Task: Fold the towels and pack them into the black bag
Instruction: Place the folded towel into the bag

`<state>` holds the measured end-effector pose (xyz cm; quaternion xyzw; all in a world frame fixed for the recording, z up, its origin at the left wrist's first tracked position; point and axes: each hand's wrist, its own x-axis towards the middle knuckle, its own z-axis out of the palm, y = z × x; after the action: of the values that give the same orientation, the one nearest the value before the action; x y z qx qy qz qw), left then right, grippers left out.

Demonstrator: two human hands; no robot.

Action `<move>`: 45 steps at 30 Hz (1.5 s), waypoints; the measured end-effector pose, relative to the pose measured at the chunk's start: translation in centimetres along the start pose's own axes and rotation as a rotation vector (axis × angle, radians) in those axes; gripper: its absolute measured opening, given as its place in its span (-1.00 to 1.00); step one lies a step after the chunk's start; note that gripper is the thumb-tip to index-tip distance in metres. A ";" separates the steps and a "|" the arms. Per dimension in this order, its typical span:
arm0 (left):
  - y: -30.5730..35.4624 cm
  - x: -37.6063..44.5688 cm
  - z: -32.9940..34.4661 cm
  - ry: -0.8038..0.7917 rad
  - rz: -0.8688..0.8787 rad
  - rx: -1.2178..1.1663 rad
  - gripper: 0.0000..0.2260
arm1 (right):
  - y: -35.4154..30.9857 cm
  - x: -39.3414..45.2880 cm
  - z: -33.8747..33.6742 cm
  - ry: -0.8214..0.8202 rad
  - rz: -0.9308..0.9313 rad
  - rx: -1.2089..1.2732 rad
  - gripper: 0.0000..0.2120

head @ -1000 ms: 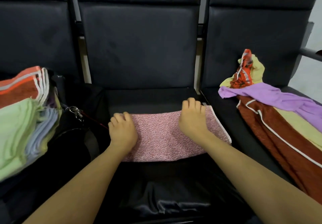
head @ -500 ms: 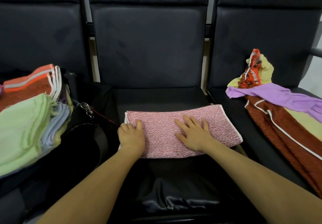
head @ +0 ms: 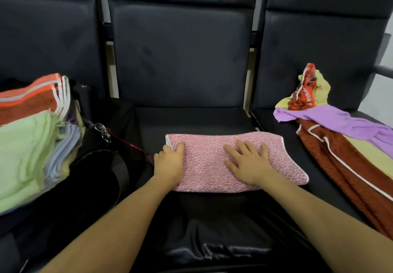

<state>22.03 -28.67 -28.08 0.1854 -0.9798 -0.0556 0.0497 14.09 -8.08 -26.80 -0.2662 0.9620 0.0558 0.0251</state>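
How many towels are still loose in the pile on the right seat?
4 that I can tell: an orange patterned one on top at the back, a yellow one behind it, a purple one across the middle, a rust-brown one with white trim in front. More may lie underneath.

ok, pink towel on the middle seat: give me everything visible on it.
The pink-and-white speckled terry towel lies folded into a wide flat rectangle on the black padded middle seat, long side left to right. A thin white hem shows at its left and right ends. The near edge looks thick and rounded, like a fold. The left hand holds its left end, thumb on top, fingers hidden. The right hand lies flat on its centre-right, fingers spread. Nothing else touches it.
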 end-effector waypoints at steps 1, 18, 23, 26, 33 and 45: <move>0.0 0.0 -0.6 -0.007 -0.014 -0.073 -0.57 | -0.1 0.1 0.1 -0.018 -0.003 -0.018 -0.45; 1.4 -0.4 -8.2 0.148 0.225 -0.259 -0.70 | -4.5 1.9 -0.9 0.240 -0.010 0.599 -0.74; 5.3 -0.8 -8.1 0.175 0.312 -0.406 -0.71 | -0.2 -0.3 -2.0 0.302 0.154 0.577 -0.75; 7.8 -1.3 -7.2 0.110 0.348 -0.571 -0.68 | 1.5 -1.4 -1.7 0.296 0.199 0.532 -0.66; 8.2 -2.1 -4.6 -0.223 0.241 -0.522 -0.67 | 1.9 -3.2 -1.4 0.209 0.238 0.572 -0.45; 6.1 -2.0 -2.0 -0.140 0.019 -0.115 -0.43 | -0.7 -3.4 -2.0 0.337 0.235 0.485 -0.93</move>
<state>21.94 -22.43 -25.43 0.1684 -0.9778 -0.1242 -0.0076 17.31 -7.26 -24.58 -0.1450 0.9620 -0.2176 -0.0785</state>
